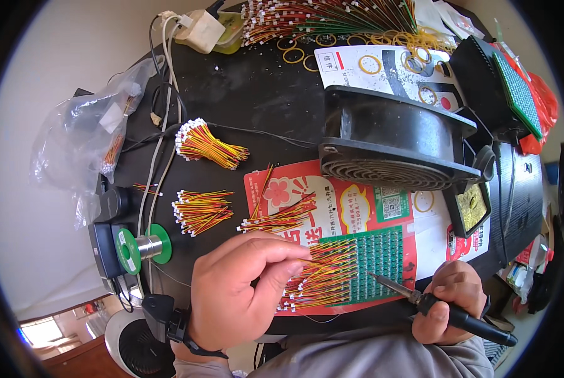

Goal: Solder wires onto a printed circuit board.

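My left hand (234, 286) has thumb and index finger pinched on a thin wire lead at the left edge of a green circuit board panel (383, 258). Rows of red, yellow and dark leads (323, 283) with white connectors lie across the board's left half. In my right hand (449, 302) is a soldering iron (414, 296), its tip pointing left, over or just above the board's bare right part. Whether the tip touches the board I cannot tell. Loose leads (282, 219) lie on a red printed sheet (256, 179) beyond my left hand.
A black fan (395, 135) stands behind the board, with a yellow sponge tray (473, 208) at its right. Two lead bundles (209, 146) and a green solder spool (129, 251) are on the left. Rubber bands (370, 64) and more leads (332, 19) lie at the back.
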The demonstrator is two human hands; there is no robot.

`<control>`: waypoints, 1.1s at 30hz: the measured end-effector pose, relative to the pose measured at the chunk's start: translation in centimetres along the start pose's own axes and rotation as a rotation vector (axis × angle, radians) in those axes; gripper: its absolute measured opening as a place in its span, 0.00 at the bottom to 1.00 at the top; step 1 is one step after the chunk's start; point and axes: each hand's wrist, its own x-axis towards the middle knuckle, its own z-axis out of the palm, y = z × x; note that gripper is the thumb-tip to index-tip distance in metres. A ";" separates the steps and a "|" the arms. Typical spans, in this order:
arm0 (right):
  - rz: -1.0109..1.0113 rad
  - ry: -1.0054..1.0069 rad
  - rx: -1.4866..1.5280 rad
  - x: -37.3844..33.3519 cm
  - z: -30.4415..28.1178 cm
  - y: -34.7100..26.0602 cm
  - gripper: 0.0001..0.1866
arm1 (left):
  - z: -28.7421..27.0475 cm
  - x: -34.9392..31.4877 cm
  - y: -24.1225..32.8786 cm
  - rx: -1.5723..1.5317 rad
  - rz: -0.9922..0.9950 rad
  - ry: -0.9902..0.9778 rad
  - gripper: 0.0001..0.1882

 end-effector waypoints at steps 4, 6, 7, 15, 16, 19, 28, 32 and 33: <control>-0.010 0.068 0.003 -0.2 0.2 -0.2 0.13 | 0.3 -0.4 0.2 -0.175 -0.080 -0.005 0.02; -0.007 0.096 -0.003 -0.4 0.5 -0.1 0.13 | -0.1 -0.1 -0.1 -0.180 -0.036 -0.058 0.04; -0.006 0.124 -0.010 -0.4 0.6 -0.1 0.13 | -0.3 0.0 -0.2 -0.185 0.009 -0.110 0.06; 0.001 0.142 -0.004 -0.5 0.9 -0.2 0.12 | 1.4 -0.3 1.5 -0.536 -0.289 0.125 0.17; 0.004 0.140 -0.005 -0.5 0.8 -0.1 0.12 | 1.5 -0.2 1.5 -0.533 -0.304 0.114 0.17; -0.003 0.143 -0.006 -0.7 0.6 -0.1 0.13 | 1.7 -0.6 1.1 -0.498 -0.265 0.075 0.13; 0.029 0.200 -0.050 -0.2 1.7 -0.9 0.15 | 2.1 -0.9 0.5 0.021 0.105 -0.023 0.05; 0.081 0.253 -0.069 -0.3 1.8 -1.5 0.15 | 3.0 -1.6 0.2 0.229 0.319 -0.108 0.11; 0.078 0.257 -0.067 -0.4 1.9 -1.5 0.14 | 3.4 -1.9 -0.3 0.291 0.404 -0.096 0.11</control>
